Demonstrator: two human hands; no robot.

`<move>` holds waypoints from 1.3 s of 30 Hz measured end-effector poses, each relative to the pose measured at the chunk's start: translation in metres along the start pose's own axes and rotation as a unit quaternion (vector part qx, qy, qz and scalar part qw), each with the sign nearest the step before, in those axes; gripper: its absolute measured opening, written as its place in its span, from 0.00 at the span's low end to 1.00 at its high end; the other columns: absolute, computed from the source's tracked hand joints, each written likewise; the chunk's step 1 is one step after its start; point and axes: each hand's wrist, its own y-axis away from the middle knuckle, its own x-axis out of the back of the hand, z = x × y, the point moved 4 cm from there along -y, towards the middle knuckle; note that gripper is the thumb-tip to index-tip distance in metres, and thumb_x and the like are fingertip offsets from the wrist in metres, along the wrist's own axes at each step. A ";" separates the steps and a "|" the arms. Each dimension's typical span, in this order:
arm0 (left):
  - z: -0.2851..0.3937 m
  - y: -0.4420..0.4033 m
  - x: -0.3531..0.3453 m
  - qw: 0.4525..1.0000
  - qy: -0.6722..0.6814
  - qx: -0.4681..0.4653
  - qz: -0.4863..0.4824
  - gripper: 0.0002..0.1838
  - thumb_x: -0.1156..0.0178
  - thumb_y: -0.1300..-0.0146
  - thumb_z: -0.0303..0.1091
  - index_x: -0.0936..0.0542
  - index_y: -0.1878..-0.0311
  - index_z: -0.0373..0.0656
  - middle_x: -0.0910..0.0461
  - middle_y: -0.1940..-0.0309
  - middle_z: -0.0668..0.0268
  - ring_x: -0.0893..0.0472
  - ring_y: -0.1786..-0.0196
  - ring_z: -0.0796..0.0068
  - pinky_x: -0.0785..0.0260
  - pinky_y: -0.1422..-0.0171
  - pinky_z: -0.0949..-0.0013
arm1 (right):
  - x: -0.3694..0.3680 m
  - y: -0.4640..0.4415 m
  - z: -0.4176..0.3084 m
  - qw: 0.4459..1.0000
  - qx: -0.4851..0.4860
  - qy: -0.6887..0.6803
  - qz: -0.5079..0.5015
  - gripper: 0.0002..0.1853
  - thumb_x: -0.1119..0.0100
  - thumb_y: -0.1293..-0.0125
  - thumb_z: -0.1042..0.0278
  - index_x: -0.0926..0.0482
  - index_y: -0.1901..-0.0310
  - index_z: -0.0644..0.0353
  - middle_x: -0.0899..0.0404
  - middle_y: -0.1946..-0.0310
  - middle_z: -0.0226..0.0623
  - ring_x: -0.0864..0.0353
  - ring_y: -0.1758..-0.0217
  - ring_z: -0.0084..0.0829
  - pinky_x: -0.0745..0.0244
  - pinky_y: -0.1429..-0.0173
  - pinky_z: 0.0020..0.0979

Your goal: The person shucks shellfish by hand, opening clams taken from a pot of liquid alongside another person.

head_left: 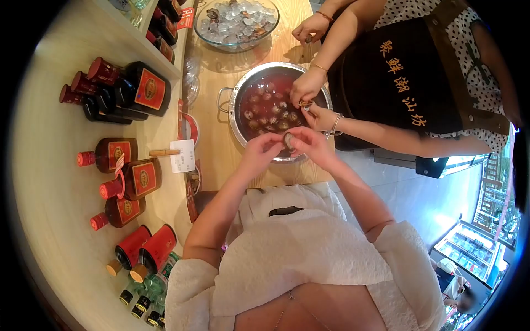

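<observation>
Over the near rim of a metal pot [238,131], my right hand [311,144] pinches a clam [288,141] between thumb and fingers. My left hand [264,149] is closed beside it, its fingertips meeting the shell's left edge. Reddish liquid fills the pot, with several ridged clams [265,113] lying in it. Just beyond my right hand, a co-worker's two hands [308,85] work over the pot's right side with an opened shell [305,103] between them.
A glass bowl [237,41] of ice and some shells stands at the far end of the wooden table [215,160]. Another person's hand [312,28] holds a small shell near it. Shelves with dark bottles [146,88] line the left side, and a white tag [183,156] sticks out there.
</observation>
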 end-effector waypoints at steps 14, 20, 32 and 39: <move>-0.049 0.021 -0.001 0.785 -0.568 -0.248 -0.003 0.17 0.34 0.59 0.34 0.22 0.62 0.46 0.27 0.63 0.64 0.29 0.55 0.61 0.41 0.41 0.57 | 0.043 0.021 0.050 0.744 0.047 0.656 0.119 0.12 0.42 0.45 0.65 0.29 0.59 0.55 0.26 0.70 0.38 0.24 0.72 0.40 0.29 0.71 0.37; -0.042 0.021 0.000 0.825 -0.518 -0.225 -0.017 0.15 0.35 0.59 0.31 0.22 0.63 0.46 0.27 0.65 0.65 0.29 0.57 0.62 0.40 0.45 0.58 | 0.024 0.033 0.052 0.628 0.092 0.766 0.099 0.13 0.43 0.46 0.63 0.29 0.60 0.57 0.29 0.75 0.35 0.25 0.74 0.36 0.31 0.72 0.35; -0.042 0.023 -0.002 0.806 -0.543 -0.236 0.014 0.16 0.33 0.61 0.34 0.20 0.64 0.47 0.26 0.67 0.67 0.28 0.57 0.62 0.38 0.47 0.60 | 0.000 0.044 -0.019 0.687 0.243 0.655 0.201 0.12 0.40 0.47 0.65 0.32 0.64 0.57 0.28 0.78 0.36 0.26 0.78 0.37 0.33 0.75 0.35; -0.046 0.023 -0.004 0.797 -0.560 -0.223 0.019 0.19 0.33 0.61 0.37 0.21 0.61 0.46 0.26 0.65 0.65 0.29 0.55 0.62 0.39 0.44 0.59 | 0.015 0.047 0.025 0.761 0.140 0.611 0.167 0.12 0.44 0.40 0.63 0.33 0.60 0.59 0.28 0.82 0.33 0.30 0.84 0.29 0.35 0.79 0.31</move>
